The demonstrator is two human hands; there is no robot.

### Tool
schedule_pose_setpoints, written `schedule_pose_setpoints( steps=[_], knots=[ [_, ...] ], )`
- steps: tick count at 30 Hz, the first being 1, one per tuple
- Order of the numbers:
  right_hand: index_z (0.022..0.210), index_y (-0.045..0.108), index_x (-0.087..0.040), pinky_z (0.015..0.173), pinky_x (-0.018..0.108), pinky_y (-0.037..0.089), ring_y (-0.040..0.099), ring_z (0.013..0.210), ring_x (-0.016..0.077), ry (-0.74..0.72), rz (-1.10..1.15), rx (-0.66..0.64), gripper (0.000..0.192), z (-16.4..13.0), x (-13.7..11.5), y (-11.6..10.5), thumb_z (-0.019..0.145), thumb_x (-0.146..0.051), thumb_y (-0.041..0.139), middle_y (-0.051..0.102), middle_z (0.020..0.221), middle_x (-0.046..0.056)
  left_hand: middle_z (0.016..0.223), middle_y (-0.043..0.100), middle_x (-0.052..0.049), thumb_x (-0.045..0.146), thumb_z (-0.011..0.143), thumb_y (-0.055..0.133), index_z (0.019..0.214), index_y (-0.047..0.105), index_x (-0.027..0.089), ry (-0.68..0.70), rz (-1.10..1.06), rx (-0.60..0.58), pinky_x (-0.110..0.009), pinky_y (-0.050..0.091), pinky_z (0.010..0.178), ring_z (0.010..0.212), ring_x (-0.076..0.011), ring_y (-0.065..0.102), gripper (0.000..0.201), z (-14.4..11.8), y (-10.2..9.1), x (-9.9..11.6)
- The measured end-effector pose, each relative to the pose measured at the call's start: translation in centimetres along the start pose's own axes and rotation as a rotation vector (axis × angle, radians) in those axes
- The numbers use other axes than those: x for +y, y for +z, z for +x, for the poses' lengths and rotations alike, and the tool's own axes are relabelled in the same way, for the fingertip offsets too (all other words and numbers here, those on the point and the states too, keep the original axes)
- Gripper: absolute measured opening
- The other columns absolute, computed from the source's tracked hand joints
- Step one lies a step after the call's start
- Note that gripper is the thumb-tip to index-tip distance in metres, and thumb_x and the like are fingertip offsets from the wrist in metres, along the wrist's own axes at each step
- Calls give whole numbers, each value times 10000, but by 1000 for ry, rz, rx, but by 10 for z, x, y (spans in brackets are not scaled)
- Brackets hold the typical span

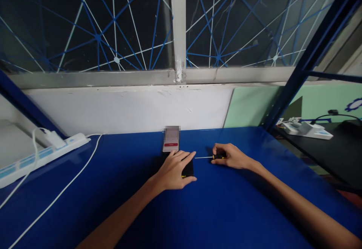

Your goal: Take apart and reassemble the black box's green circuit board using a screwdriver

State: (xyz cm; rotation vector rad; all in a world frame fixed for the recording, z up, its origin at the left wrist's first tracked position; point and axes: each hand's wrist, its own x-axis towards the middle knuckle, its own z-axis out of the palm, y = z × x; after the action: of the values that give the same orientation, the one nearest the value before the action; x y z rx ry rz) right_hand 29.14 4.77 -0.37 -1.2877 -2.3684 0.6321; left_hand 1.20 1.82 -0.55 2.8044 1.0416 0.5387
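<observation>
Black flat phone (187, 170) lies on the blue table (226, 211) under the left hand (174, 170) (pressed flat, open). It looks smooth and breakable. Right hand (230, 156) pinches a thin yellow-and-black screwdriver (210, 157).

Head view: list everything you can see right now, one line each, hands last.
table: one, blue, fills the foreground
phone: one, screen lit, standing near the wall at table centre
dark device: one, black, flat under the left hand
screwdriver: one, black and yellow handle, thin shaft pointing left
power strip: one, white, far left, plug inserted
white cable: one, trailing across the left of the table
window grille: blue and white bars, behind the wall ledge
side desk: one, black, right, holding white gear
left hand: on the dark device
right hand: gripping the screwdriver handle
</observation>
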Motion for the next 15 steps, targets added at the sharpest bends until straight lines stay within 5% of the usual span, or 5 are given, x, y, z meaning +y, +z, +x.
schedule_pose_setpoints(
  steps=[5, 15],
  knots=[
    [834, 652, -190, 547, 251, 319, 489, 558, 125, -16, -25, -24, 374, 0, -5, -3, 944, -483, 448, 604, 652, 1, 1305, 581, -132, 452, 771, 704, 1413, 400, 194, -11, 3, -9, -500, 400, 982, 1163, -303, 540, 756, 0, -2, 1],
    [834, 527, -208, 535, 226, 298, 452, 548, 110, -21, -46, 10, 275, 1, 3, 5, 800, -440, 670, 536, 624, -51, 1261, 598, -126, 508, 763, 698, 1424, 378, 203, -10, -10, -1, -510, 418, 964, 1135, -301, 551, 795, -1, -1, -2]
  ],
)
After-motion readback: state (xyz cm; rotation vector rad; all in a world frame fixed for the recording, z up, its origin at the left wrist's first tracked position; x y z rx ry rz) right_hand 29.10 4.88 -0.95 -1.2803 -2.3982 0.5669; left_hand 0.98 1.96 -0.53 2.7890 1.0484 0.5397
